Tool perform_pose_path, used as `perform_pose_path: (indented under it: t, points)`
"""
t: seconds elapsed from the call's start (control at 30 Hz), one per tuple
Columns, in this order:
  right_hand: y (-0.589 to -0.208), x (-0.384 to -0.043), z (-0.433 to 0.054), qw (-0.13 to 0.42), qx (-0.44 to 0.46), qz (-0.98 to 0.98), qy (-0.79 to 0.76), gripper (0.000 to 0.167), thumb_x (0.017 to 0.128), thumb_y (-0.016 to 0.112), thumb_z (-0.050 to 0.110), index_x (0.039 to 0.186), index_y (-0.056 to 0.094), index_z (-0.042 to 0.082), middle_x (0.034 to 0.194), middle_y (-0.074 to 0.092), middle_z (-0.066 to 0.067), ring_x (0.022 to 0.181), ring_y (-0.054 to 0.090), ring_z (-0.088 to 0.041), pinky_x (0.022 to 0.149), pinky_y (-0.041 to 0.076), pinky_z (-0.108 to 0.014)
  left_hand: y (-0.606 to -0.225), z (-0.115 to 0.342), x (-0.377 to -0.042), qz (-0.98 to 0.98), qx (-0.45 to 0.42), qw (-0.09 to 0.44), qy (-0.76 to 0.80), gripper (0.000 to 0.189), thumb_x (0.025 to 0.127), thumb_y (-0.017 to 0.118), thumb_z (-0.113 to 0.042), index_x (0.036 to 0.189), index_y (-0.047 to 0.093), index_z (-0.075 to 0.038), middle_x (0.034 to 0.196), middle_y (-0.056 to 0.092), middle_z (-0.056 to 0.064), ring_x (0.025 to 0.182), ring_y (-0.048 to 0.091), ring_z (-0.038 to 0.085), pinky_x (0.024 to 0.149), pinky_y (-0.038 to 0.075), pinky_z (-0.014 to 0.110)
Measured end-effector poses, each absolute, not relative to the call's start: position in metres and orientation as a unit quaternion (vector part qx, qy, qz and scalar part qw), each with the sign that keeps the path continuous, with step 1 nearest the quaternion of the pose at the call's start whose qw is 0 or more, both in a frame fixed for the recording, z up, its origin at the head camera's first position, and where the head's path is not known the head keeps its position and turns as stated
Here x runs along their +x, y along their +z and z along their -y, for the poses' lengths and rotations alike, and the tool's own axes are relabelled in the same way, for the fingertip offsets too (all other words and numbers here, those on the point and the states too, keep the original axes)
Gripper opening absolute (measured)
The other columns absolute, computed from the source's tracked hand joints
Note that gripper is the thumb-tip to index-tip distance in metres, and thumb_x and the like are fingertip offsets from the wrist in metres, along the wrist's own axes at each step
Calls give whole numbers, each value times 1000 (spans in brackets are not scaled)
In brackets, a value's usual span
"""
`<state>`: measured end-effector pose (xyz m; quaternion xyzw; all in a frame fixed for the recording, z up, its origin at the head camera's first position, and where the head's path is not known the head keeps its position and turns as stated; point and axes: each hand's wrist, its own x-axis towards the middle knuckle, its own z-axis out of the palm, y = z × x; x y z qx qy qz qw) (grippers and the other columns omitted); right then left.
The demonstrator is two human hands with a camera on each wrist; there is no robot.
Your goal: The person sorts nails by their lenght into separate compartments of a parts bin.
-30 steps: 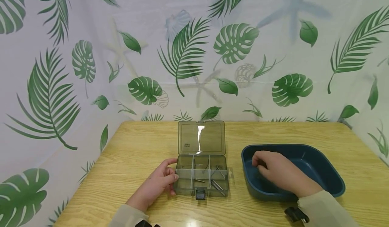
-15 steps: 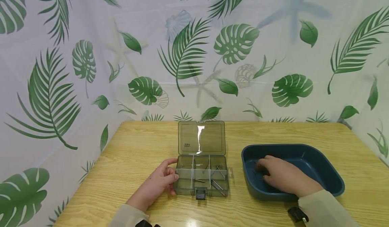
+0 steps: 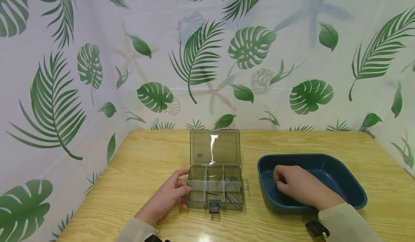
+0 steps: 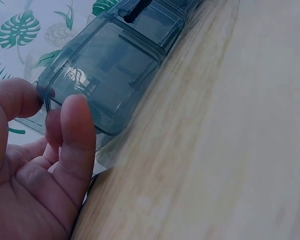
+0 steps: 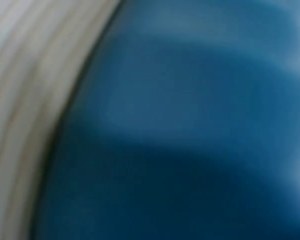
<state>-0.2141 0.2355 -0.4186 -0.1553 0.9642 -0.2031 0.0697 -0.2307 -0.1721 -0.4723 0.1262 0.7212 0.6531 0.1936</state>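
A smoky see-through compartment box (image 3: 196, 199) stands with its lid (image 3: 214, 148) up on the wooden table. Several thin metal pins (image 3: 232, 200) lie inside, mostly in the right-hand compartments. My left hand (image 3: 170, 191) grips the box's left end; in the left wrist view, thumb and forefinger meet at the box's corner (image 4: 102, 120). To the right, my right hand (image 3: 299, 186) is down inside a dark blue basin (image 3: 351, 184), its fingers curled towards the thumb. A small metal pin (image 3: 271, 176) shows beside those fingers; I cannot tell whether they hold it.
A wooden tabletop (image 3: 146, 152) carries both containers, with a gap between box and basin. Behind it and at the sides hangs a white cloth (image 3: 201, 119) printed with green leaves. The basin's raised rim surrounds my right hand. Only blurred basin and table show in the right wrist view.
My right hand has lowered into the basin, reached forward, then curled its fingers more. The small pin now shows beside them. My left hand and the box have stayed put.
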Motion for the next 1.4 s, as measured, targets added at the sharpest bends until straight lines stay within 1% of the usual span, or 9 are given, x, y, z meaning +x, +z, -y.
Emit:
perform_pose_path:
  t: [0.07,0.17,0.3,0.37,0.43,0.7,1.0,1.2,1.4]
  points:
    - [-413,-214,-232,49,-159,-960,-226,9,99,61,11,103,66,17,83,60,6,68,52,-10,62,46,-33,-472,172,-231,-721,126,193,653,64,99,58,-7,155,28,-5,93,51,8,59,52,17,59,58,35]
    - [-405,-213,-226,10,-176,-953,-246,21,102,58,9,120,68,14,101,64,5,73,53,-9,65,47,-33,-471,171,-230,-721,125,193,654,64,99,58,-7,155,28,-5,93,51,8,59,52,17,59,58,35]
    - [-399,-212,-215,-14,-202,-942,-266,22,103,56,8,119,69,16,111,65,3,82,57,-7,68,50,-33,-471,170,-230,-720,125,195,655,64,99,58,-7,155,28,-5,93,51,8,59,52,16,59,58,35]
    - [-398,-211,-209,-17,-212,-938,-273,20,103,57,8,115,70,18,107,65,5,86,58,-6,71,53,-32,-471,170,-231,-719,127,195,655,64,99,58,-7,155,28,-5,92,51,8,59,52,16,59,59,35]
    - [-396,-212,-202,-16,-215,-936,-278,19,102,58,8,113,69,19,102,65,7,83,58,-5,71,53,-32,-471,170,-230,-718,128,195,656,64,99,59,-7,155,28,-4,92,51,8,59,52,16,59,59,35]
    - [-385,-217,-172,-13,-240,-930,-279,18,101,61,10,115,69,18,94,63,10,76,55,-6,69,51,-32,-470,171,-230,-717,126,197,656,63,100,57,-6,156,27,-5,93,51,9,58,51,16,58,58,35]
    - [-386,-231,-132,-1,-276,-925,-259,21,100,58,7,116,70,14,83,58,12,68,50,-8,64,46,-31,-466,172,-226,-719,120,195,656,64,99,57,-6,156,27,-4,94,50,9,59,51,16,60,58,35]
    - [-395,-237,-112,-8,-299,-921,-251,21,99,58,7,115,71,12,83,56,13,70,51,-8,65,47,-30,-471,172,-227,-718,118,201,656,63,100,58,-7,155,27,-5,93,51,8,60,51,16,60,58,35]
    - [-397,-241,-100,-18,-290,-923,-254,21,100,59,10,116,71,15,83,57,14,70,52,-8,65,47,-30,-472,171,-228,-717,120,198,657,64,99,58,-6,156,27,-5,94,51,9,59,53,17,59,58,34]
